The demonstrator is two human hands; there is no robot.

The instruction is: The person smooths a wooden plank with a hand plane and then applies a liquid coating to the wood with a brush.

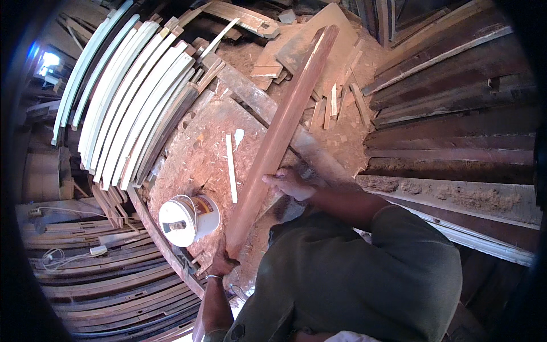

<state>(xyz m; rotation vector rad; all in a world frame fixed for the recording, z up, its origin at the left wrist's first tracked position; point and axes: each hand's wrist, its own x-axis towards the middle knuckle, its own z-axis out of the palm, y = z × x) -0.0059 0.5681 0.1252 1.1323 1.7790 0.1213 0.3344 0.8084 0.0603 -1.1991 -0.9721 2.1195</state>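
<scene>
A long reddish-brown wooden plank (pixel 282 125) lies slanted across the workbench (pixel 196 142), its near end by my left side and its far end past the bench's far edge. My left hand (pixel 222 263) is closed at the near end, the fingers partly hidden. Farther up, my right hand (pixel 289 183) grips the plank's right edge with the thumb on top. Left of the plank stands a white bucket (pixel 206 216) with a lid, on which rests a small dark-and-pale object (pixel 178 226). Between bucket and plank lie a thin pale strip (pixel 231 168) and a small white flat piece (pixel 239 138).
Curved pale wooden pieces (pixel 128 102) are stacked at the far left of the bench. Dark boards (pixel 456 108) lean along the right. Slats (pixel 114 285) and a white cable (pixel 54 259) lie at lower left. Offcuts (pixel 336 105) and sawdust cover the floor beyond the bench.
</scene>
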